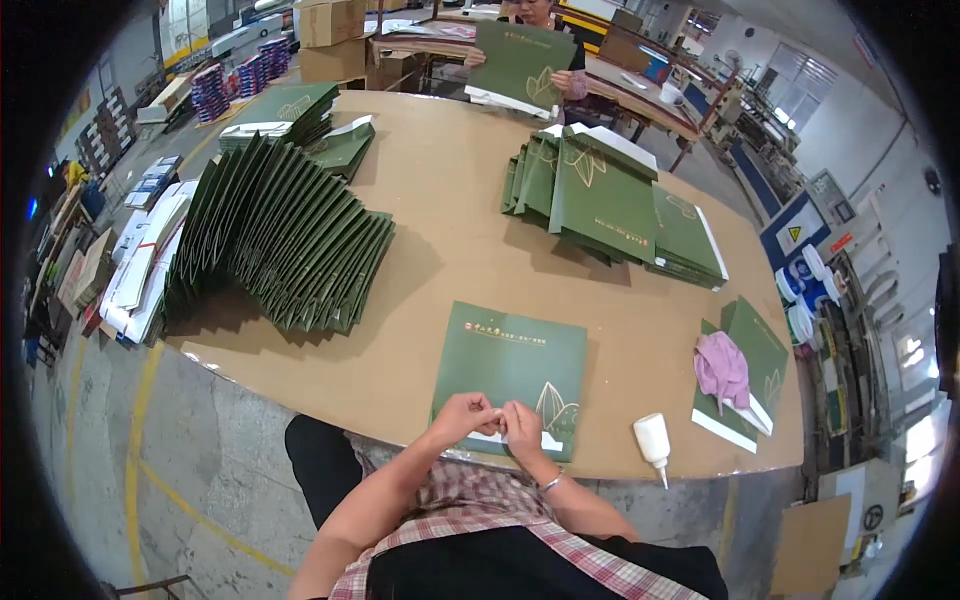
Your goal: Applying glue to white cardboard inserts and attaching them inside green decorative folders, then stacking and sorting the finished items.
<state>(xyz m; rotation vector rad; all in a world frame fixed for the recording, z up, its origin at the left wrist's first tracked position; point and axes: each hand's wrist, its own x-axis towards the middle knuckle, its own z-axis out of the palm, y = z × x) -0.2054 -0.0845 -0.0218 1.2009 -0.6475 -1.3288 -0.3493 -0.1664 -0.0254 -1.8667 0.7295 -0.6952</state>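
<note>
At the near edge of the desk (440, 270), the left hand (462, 415) and right hand (522, 432) meet over the bottom rim of a flat green paper bag (512, 375). The fingers of both hands are curled shut, pinching the bag's white lower fold between them. The bag lies face up just in front of the person, its long axis running away from them, the printed gold line at the far end and the leaf motif near the right hand.

Just right of the bag a small white glue bottle (652, 440) lies with its nozzle pointing toward the desk edge. Further right a pink cloth (721, 368) rests on two more green bags (760, 360).

Mid-desk, on the left, a long fanned row of green bags (275, 240) stands on edge; on the right a loose pile of flat bags (610, 200) overlaps. At the far side another person holds up a green bag (520, 62), beside cardboard boxes (332, 35).
</note>
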